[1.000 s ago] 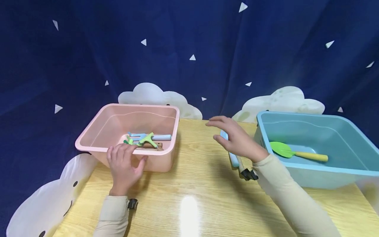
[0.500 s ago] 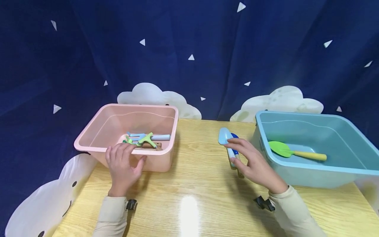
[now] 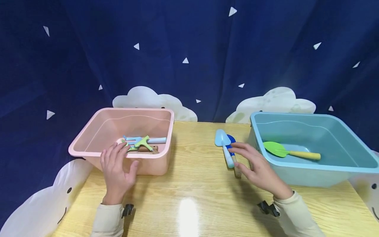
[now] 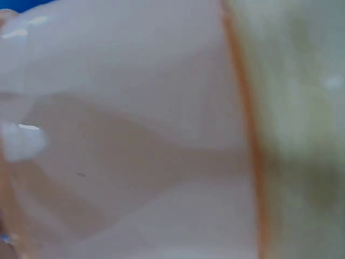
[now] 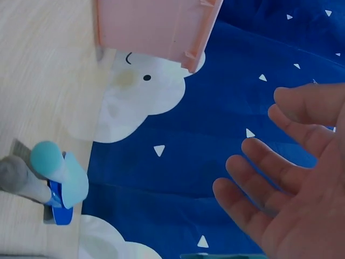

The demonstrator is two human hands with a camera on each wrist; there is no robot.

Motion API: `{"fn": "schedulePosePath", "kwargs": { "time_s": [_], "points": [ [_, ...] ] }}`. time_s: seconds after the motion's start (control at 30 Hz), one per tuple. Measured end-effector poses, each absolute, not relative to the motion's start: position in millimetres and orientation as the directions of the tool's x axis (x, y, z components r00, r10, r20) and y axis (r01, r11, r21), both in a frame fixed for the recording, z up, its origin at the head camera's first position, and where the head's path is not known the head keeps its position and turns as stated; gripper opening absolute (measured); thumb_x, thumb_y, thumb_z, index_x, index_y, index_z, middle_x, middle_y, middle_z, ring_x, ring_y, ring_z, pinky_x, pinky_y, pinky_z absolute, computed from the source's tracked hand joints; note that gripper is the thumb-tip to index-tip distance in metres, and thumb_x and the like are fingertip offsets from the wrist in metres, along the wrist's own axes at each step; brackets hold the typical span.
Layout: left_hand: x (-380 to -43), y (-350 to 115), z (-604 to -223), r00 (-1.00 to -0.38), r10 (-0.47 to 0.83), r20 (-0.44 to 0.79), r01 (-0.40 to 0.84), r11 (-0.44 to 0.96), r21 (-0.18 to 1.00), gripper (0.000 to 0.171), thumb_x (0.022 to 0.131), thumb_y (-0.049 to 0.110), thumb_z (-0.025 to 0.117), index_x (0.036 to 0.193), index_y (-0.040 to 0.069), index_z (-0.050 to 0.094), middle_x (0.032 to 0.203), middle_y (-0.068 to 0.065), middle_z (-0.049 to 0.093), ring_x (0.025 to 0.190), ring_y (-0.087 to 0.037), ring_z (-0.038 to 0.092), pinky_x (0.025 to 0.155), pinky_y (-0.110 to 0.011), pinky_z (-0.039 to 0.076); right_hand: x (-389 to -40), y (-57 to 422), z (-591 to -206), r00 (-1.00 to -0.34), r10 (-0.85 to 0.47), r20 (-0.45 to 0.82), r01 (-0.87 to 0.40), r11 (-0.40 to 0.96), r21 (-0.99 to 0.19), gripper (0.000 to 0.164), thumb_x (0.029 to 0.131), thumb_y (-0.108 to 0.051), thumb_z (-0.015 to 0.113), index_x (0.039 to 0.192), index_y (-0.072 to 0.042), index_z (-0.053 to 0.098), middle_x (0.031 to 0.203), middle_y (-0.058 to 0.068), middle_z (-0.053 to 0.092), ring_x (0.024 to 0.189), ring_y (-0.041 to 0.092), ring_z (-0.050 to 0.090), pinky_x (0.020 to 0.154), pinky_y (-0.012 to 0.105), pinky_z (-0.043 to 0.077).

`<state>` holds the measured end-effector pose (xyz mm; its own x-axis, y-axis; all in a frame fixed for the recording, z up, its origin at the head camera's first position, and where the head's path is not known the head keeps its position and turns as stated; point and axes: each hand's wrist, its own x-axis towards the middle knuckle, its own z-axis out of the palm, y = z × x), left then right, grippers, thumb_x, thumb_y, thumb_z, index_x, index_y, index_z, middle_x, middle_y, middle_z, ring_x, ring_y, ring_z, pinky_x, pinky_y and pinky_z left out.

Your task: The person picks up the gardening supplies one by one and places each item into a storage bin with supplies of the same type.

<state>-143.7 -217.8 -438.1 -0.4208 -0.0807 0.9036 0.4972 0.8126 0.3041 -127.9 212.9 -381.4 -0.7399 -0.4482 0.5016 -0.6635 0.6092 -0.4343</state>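
Observation:
My left hand (image 3: 116, 176) is at the front rim of the pink bin (image 3: 154, 163), fingers extended over the rim and thumb apart; whether it touches is unclear. In the left wrist view the bin's outer wall (image 4: 135, 162) looks blurred. Inside lie a light blue hand fork (image 3: 157, 140), a light green Y-shaped tool (image 3: 143, 143) and a brown handle (image 3: 145, 149). My right hand (image 3: 262, 169) hovers beside two trowels on the table, fingers spread and holding nothing. One trowel is light blue (image 3: 222, 138); the other has a dark blue blade (image 3: 232, 138) and wooden handle, partly covered.
A blue-green bin (image 3: 308, 169) stands at the right, with a green trowel (image 3: 279, 149) with a yellow handle inside. The wooden table (image 3: 189, 184) runs between the bins. Behind hangs a dark blue curtain (image 3: 165, 72) with white triangles and clouds.
My right hand has drawn back toward me and to the right, uncovering the trowels. The left hand has shifted slightly left along the pink bin's rim. The head view has turned a little.

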Motion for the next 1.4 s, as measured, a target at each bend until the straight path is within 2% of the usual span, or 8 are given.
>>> {"fn": "schedulePosePath", "kwargs": {
  "time_s": [0.17, 0.4, 0.57, 0.67, 0.8, 0.97, 1.2, 1.4],
  "points": [
    [-140.6, -201.9, -409.8, -0.404, -0.124, 0.906, 0.511, 0.791, 0.336, 0.046, 0.087, 0.036, 0.061, 0.109, -0.003, 0.070, 0.117, -0.021, 0.069, 0.122, -0.043, 0.053, 0.115, -0.053, 0.027, -123.3, 217.3, -374.8, -0.742, -0.427, 0.517, -0.656, 0.620, -0.430, 0.053, 0.083, 0.005, 0.070, 0.131, -0.017, 0.062, 0.138, 0.007, 0.057, 0.126, 0.027, 0.054, 0.106, 0.008, 0.029],
    [-146.2, -169.2, -378.6, -0.418, -0.013, 0.908, 0.620, 0.727, 0.296, 0.036, 0.083, 0.020, 0.062, 0.110, -0.003, 0.069, 0.116, -0.020, 0.069, 0.119, -0.041, 0.057, 0.111, -0.046, 0.038, -114.6, 223.2, -365.7, -0.725, -0.410, 0.553, -0.663, 0.632, -0.400, 0.054, 0.082, 0.006, 0.071, 0.129, -0.018, 0.064, 0.136, 0.010, 0.059, 0.127, 0.017, 0.054, 0.108, 0.007, 0.028],
    [-152.2, -146.5, -369.1, -0.423, 0.047, 0.905, 0.661, 0.699, 0.273, 0.038, 0.086, 0.020, 0.061, 0.114, -0.003, 0.068, 0.119, -0.021, 0.068, 0.121, -0.040, 0.057, 0.110, -0.046, 0.039, -109.0, 230.0, -357.8, -0.694, -0.392, 0.604, -0.681, 0.628, -0.376, 0.053, 0.078, 0.009, 0.070, 0.126, -0.013, 0.066, 0.134, 0.013, 0.060, 0.131, 0.011, 0.050, 0.111, 0.010, 0.028],
    [-153.6, -130.7, -366.1, -0.432, 0.087, 0.898, 0.683, 0.682, 0.262, 0.039, 0.085, 0.020, 0.062, 0.117, -0.002, 0.067, 0.123, -0.019, 0.067, 0.124, -0.039, 0.056, 0.111, -0.046, 0.039, -106.5, 237.1, -354.1, -0.657, -0.377, 0.653, -0.701, 0.625, -0.344, 0.047, 0.078, 0.008, 0.067, 0.123, -0.009, 0.068, 0.131, 0.016, 0.062, 0.128, 0.013, 0.051, 0.105, 0.011, 0.032],
    [-152.5, -107.9, -363.8, -0.465, 0.156, 0.872, 0.701, 0.666, 0.255, 0.040, 0.085, 0.020, 0.063, 0.119, 0.000, 0.066, 0.127, -0.017, 0.066, 0.126, -0.035, 0.056, 0.112, -0.045, 0.039, -105.9, 249.5, -352.4, -0.600, -0.347, 0.721, -0.719, 0.630, -0.295, 0.028, 0.093, -0.013, 0.060, 0.118, -0.005, 0.070, 0.126, 0.018, 0.065, 0.117, 0.017, 0.055, 0.096, 0.015, 0.033],
    [-156.1, -80.8, -367.7, -0.491, 0.240, 0.838, 0.732, 0.635, 0.247, 0.041, 0.088, 0.024, 0.062, 0.122, 0.003, 0.065, 0.132, -0.014, 0.064, 0.128, -0.032, 0.055, 0.113, -0.044, 0.040, -105.3, 267.7, -353.7, -0.574, -0.302, 0.761, -0.687, 0.682, -0.248, 0.047, 0.102, -0.041, 0.047, 0.114, -0.003, 0.072, 0.121, 0.019, 0.066, 0.118, 0.022, 0.055, 0.105, 0.016, 0.031],
    [-165.6, -51.1, -379.1, -0.526, 0.328, 0.785, 0.753, 0.608, 0.250, 0.044, 0.088, 0.025, 0.064, 0.127, 0.004, 0.063, 0.137, -0.012, 0.060, 0.131, -0.030, 0.054, 0.114, -0.043, 0.039, -101.3, 300.5, -365.3, -0.571, -0.208, 0.794, -0.595, 0.771, -0.226, 0.051, 0.101, -0.043, 0.047, 0.110, 0.000, 0.072, 0.115, 0.025, 0.066, 0.124, 0.025, 0.054, 0.114, 0.024, 0.028],
    [-163.5, -21.1, -385.1, -0.514, 0.384, 0.767, 0.774, 0.593, 0.222, 0.044, 0.088, 0.028, 0.062, 0.126, 0.006, 0.063, 0.138, -0.010, 0.060, 0.130, -0.027, 0.054, 0.114, -0.040, 0.040, -95.7, 326.3, -375.7, -0.560, -0.118, 0.820, -0.511, 0.828, -0.230, 0.052, 0.099, -0.042, 0.048, 0.108, 0.004, 0.072, 0.113, 0.029, 0.065, 0.127, 0.029, 0.054, 0.116, 0.034, 0.029]
  ]
}}
